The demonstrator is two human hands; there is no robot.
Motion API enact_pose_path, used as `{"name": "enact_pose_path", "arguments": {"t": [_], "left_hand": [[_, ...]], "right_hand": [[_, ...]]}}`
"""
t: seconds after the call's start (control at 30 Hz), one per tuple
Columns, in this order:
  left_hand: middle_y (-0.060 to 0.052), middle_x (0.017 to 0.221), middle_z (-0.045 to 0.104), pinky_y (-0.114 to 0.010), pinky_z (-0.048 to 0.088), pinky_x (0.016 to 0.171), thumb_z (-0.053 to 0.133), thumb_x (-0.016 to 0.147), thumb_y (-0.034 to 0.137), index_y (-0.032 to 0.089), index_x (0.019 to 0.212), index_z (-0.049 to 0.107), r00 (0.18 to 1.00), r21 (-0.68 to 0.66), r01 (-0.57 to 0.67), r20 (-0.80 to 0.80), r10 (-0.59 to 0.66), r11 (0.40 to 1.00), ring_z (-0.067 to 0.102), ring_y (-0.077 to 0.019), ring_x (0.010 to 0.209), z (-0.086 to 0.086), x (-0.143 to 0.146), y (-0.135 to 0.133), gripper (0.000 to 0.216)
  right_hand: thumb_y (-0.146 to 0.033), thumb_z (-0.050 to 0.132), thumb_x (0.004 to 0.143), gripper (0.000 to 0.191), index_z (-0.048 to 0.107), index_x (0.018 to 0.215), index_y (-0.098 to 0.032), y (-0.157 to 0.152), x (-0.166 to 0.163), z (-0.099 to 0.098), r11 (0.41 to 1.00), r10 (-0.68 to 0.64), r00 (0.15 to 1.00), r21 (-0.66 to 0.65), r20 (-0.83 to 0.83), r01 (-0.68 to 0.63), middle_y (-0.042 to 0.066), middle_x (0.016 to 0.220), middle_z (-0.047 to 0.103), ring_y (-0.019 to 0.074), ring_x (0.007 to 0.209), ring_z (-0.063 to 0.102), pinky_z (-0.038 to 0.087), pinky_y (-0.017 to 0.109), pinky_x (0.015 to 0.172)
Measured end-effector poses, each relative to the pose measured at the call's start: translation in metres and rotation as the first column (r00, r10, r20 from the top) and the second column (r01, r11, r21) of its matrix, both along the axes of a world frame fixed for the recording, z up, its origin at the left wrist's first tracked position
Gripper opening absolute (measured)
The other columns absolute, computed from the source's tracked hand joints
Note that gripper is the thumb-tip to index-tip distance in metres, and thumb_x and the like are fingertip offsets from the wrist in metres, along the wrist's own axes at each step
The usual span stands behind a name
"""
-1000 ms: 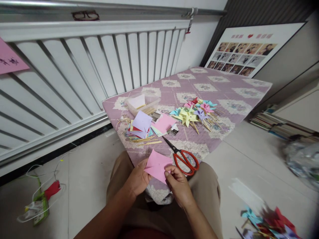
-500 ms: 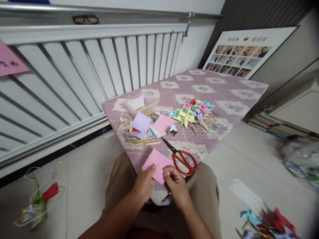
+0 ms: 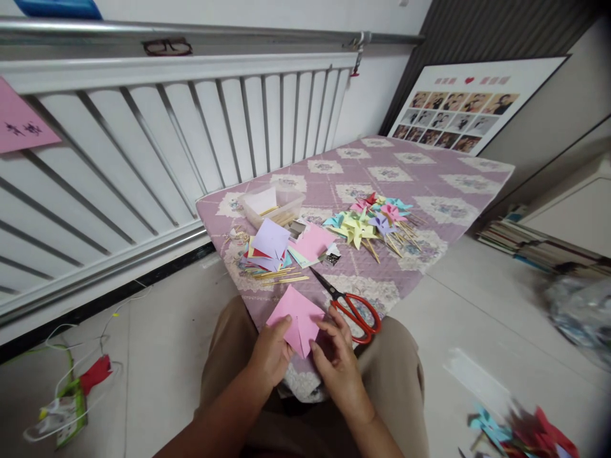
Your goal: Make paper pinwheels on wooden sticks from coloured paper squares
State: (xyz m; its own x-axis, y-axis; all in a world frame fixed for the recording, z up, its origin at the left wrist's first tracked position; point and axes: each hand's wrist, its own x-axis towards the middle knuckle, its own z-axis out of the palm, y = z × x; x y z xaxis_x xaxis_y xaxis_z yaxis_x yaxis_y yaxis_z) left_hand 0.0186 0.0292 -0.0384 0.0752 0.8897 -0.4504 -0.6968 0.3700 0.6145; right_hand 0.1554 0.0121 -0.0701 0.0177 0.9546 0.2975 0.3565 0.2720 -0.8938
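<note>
A pink paper square (image 3: 292, 306) with slits cut in from its corners is held over the near corner of the table. My left hand (image 3: 273, 350) pinches its left side, thumb on top and fingers underneath. My right hand (image 3: 338, 359) is at the paper's right edge, thumb and fingers apart, the fingertips close to or lightly touching it. Just beyond my right hand lies a pair of scissors (image 3: 356, 313) with red handles and dark blades. Past the paper, thin wooden sticks (image 3: 286, 279) lie beside a stack of coloured paper squares (image 3: 271, 238).
A clear plastic box (image 3: 290, 203) with sticks stands near the radiator (image 3: 281, 121). Finished paper pinwheels (image 3: 358, 228) are heaped mid-table on the patterned tablecloth (image 3: 329, 184). More pinwheels (image 3: 491, 423) lie low at the right. A power strip with cables (image 3: 71, 416) is on the floor at left.
The pink square has shifted slightly left and turned, so a slit toward its lower corner now shows. My right hand's fingers have spread from their pinch at the edge.
</note>
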Motion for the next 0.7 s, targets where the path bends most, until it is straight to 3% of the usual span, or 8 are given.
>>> {"name": "enact_pose_path", "arguments": {"t": [0.13, 0.27, 0.5, 0.7], "left_hand": [[-0.009, 0.098, 0.073, -0.035, 0.051, 0.078, 0.072, 0.072, 0.03, 0.019, 0.097, 0.07, 1.0, 0.028, 0.009, 0.001, -0.009, 1.0, 0.067, -0.0261, 0.091, 0.0006, 0.0003, -0.0014, 0.028], [-0.009, 0.097, 0.073, -0.036, 0.051, 0.08, 0.071, 0.073, 0.028, 0.019, 0.096, 0.07, 1.0, 0.009, 0.001, -0.013, -0.001, 1.0, 0.067, -0.0266, 0.091, 0.0018, 0.0022, -0.0034, 0.025], [-0.006, 0.095, 0.074, -0.03, 0.049, 0.082, 0.069, 0.075, 0.027, 0.021, 0.094, 0.071, 0.999, 0.07, 0.007, -0.037, -0.004, 0.997, 0.066, -0.0225, 0.091, -0.003, 0.0027, -0.0062, 0.019], [-0.008, 0.103, 0.072, -0.031, 0.051, 0.075, 0.066, 0.079, 0.028, 0.02, 0.101, 0.068, 0.999, 0.066, 0.055, -0.006, -0.054, 0.996, 0.065, -0.0249, 0.097, -0.0037, 0.0023, -0.0101, 0.024]], "right_hand": [[-0.015, 0.06, 0.083, 0.028, 0.06, 0.107, -0.029, -0.0026, -0.0011, 0.0055, 0.988, 0.047, 0.979, 0.132, 0.199, -0.075, 0.007, 0.148, 0.032, 0.0325, 0.137, 0.028, 0.028, 0.058, 0.109], [-0.009, 0.056, 0.081, 0.028, 0.063, 0.1, -0.028, -0.0019, -0.0036, 0.0082, 0.975, 0.077, 0.942, 0.171, 0.326, -0.139, 0.004, 0.149, 0.033, 0.0321, 0.137, 0.028, 0.025, 0.057, 0.11], [-0.007, 0.053, 0.082, 0.023, 0.063, 0.093, -0.025, -0.002, -0.0038, 0.0073, 0.967, 0.132, 0.922, 0.156, 0.363, -0.2, 0.006, 0.149, 0.034, 0.0337, 0.14, 0.022, 0.025, 0.06, 0.111], [-0.011, 0.055, 0.085, 0.016, 0.064, 0.088, -0.025, -0.0032, -0.0038, 0.0056, 0.972, 0.151, 0.928, 0.121, 0.34, -0.203, 0.008, 0.145, 0.04, 0.0341, 0.138, 0.025, 0.032, 0.06, 0.107]]}}
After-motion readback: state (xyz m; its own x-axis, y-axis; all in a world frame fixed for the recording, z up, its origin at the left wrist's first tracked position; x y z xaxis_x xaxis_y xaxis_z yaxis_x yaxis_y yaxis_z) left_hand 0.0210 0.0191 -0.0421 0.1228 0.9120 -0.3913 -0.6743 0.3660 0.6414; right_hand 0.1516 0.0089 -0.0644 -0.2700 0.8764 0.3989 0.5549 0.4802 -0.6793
